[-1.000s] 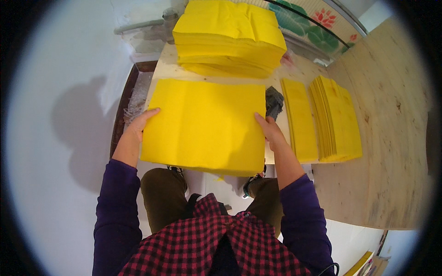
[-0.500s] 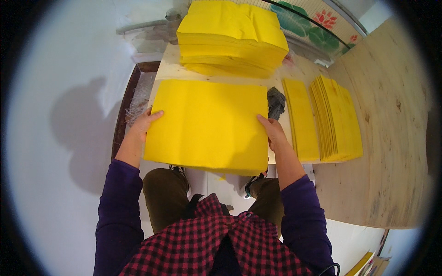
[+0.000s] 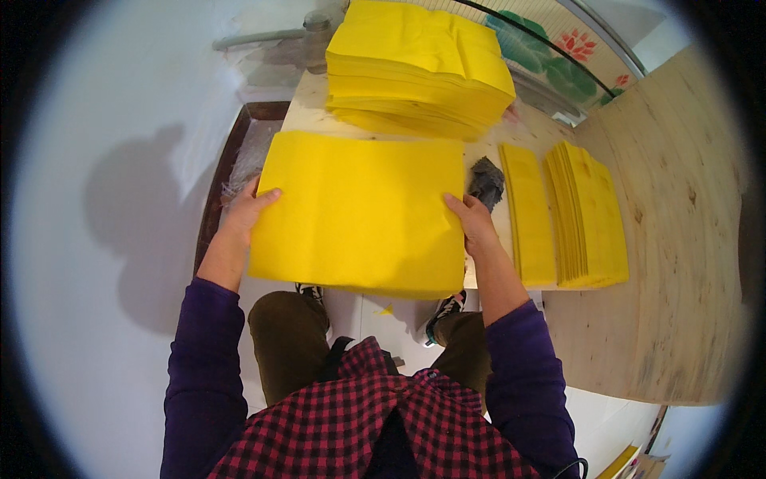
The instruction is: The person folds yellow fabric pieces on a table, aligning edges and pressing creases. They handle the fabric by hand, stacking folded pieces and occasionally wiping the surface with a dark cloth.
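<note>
Here, our left hand (image 3: 246, 210) and right hand (image 3: 476, 221) pinch the yellow fabric (image 3: 359, 211) at 2 opposite edges, nearer us than the tall yellow stack (image 3: 419, 60), and we judge it light, soft and bendy, best held there.

Pale wall (image 3: 88, 112) left, shadow (image 3: 136, 191) across it; white floor (image 3: 369, 326); wooden table (image 3: 307, 112); plywood panel (image 3: 658, 239) right.

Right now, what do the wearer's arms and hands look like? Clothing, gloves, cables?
Left hand and right hand: bare, no gloves. Both forearms are uncovered below dark purple sleeves, left sleeve and right sleeve, plain with no visible markings. A thin dark cable curves beside the right sleeve.
</note>
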Action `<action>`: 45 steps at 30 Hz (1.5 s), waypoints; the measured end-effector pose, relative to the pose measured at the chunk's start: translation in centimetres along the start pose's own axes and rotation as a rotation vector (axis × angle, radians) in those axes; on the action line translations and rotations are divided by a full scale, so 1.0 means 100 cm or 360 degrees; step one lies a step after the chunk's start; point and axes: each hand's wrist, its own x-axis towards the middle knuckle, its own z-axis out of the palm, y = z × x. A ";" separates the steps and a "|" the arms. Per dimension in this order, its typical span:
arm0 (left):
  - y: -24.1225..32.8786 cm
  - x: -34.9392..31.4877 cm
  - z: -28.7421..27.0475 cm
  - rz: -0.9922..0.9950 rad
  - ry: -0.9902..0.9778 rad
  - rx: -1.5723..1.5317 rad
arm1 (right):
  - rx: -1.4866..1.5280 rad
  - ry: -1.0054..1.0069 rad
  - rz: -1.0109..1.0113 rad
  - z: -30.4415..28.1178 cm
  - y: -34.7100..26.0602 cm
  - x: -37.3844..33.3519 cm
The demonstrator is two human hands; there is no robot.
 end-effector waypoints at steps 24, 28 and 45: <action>0.012 -0.004 -0.033 -0.0049 -0.0124 0.0191 | -0.0660 0.0043 -0.0088 -0.009 0.010 0.001; 0.013 -0.014 -0.030 -0.0014 -0.0055 0.0247 | -0.0422 0.0121 -0.0041 -0.046 0.015 -0.037; -0.037 -0.129 -0.028 0.1283 0.0433 0.1004 | -0.1407 -0.0808 -0.0313 -0.061 0.185 -0.153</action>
